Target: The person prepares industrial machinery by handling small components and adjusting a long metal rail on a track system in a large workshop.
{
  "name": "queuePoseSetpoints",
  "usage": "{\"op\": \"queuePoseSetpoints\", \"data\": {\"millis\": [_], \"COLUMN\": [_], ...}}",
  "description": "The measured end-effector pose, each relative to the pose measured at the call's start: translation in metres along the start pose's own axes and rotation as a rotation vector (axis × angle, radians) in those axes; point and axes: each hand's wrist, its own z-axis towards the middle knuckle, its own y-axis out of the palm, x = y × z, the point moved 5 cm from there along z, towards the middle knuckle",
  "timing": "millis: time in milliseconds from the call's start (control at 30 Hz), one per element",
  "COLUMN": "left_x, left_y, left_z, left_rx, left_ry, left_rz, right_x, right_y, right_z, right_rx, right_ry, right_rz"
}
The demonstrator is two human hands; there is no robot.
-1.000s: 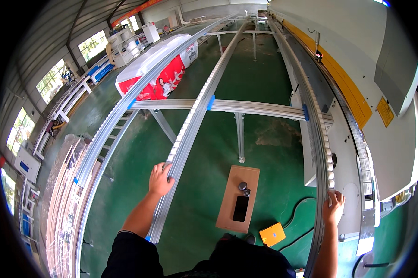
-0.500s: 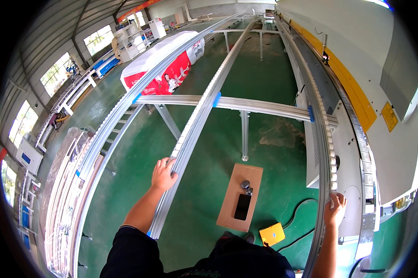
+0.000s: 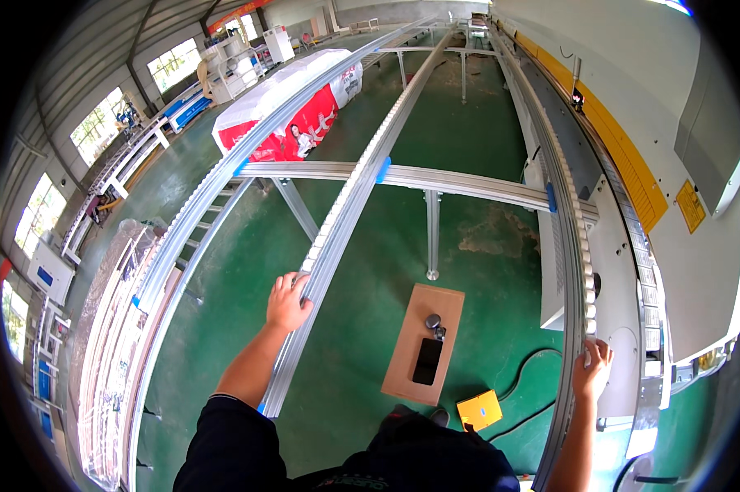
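A long aluminium rail with a row of small white rollers on top runs away from me down the middle. My left hand is closed over its near part, fingers across the top and thumb along the right side. At the right, a second aluminium roller rail runs roughly alongside it. My right hand grips that one near its close end, just past the last visible rollers. A cross beam joins the rails farther ahead. The undersides of both grips are hidden.
Below the rails, a brown board on the green floor carries a black phone and a small round dark object. A yellow box with a black cable lies near my feet. A large white machine stands right; wrapped panels lie left.
My view has tilted slightly, so the floor things and rails sit a little higher in the picture. Both hands keep their places on the rails.
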Motion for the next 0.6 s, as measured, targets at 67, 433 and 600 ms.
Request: {"op": "queuePoseSetpoints", "data": {"millis": [67, 433, 600], "left_x": [-0.0012, 0.0002, -0.0001], "left_y": [0.0012, -0.0003, 0.0002], "left_z": [-0.0011, 0.0010, 0.0003], "left_rx": [0.002, -0.012, -0.013], "left_ry": [0.013, -0.002, -0.005], "left_rz": [0.022, 0.020, 0.014], "right_x": [-0.0045, 0.0003, -0.0024], "right_y": [-0.0019, 0.0002, -0.0014], "right_z": [-0.0002, 0.0000, 0.0006], "right_rx": [0.014, -0.003, -0.007], "right_ry": [-0.008, 0.001, -0.001], "right_rz": [0.005, 0.006, 0.006]}}
